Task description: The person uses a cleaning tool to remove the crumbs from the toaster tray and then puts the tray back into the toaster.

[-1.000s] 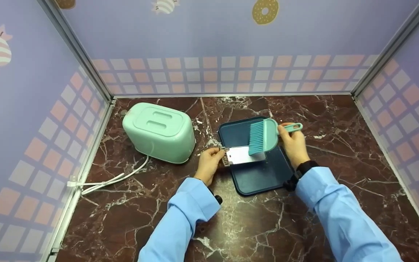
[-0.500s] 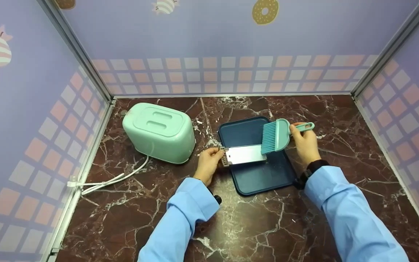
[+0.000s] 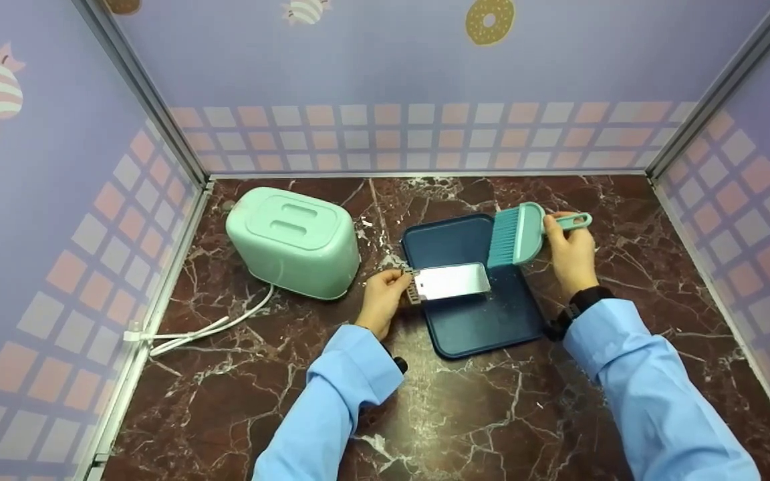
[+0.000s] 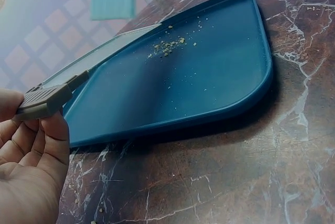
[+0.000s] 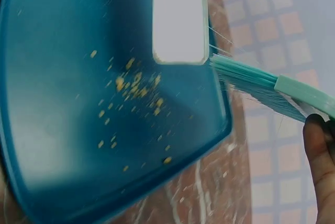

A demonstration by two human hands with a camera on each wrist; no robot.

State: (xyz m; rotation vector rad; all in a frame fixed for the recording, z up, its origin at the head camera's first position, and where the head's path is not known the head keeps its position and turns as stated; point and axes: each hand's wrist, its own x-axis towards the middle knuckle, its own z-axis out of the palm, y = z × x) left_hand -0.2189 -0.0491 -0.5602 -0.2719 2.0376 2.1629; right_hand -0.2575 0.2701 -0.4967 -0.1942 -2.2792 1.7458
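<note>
My left hand pinches the brown ribbed end of a flat, pale metal crumb tray, thumb on top and fingers beneath. The crumb tray is held over a dark blue tray. By its handle, my right hand grips a mint-green brush, whose teal bristles lie just beyond the crumb tray's far right end. Yellowish crumbs are scattered on the blue tray beneath, also plain in the left wrist view. In the right wrist view, the bristles sit close to the crumb tray's end; whether they touch is unclear.
A mint-green toaster stands left of the blue tray, its white cord running to the left wall. White specks lie on the brown marbled surface near the toaster. Patterned walls enclose the back and both sides.
The brush has moved right along the crumb tray, off its end, and then up a little, uncovering the crumb tray's surface. My left hand and the crumb tray have hardly moved.
</note>
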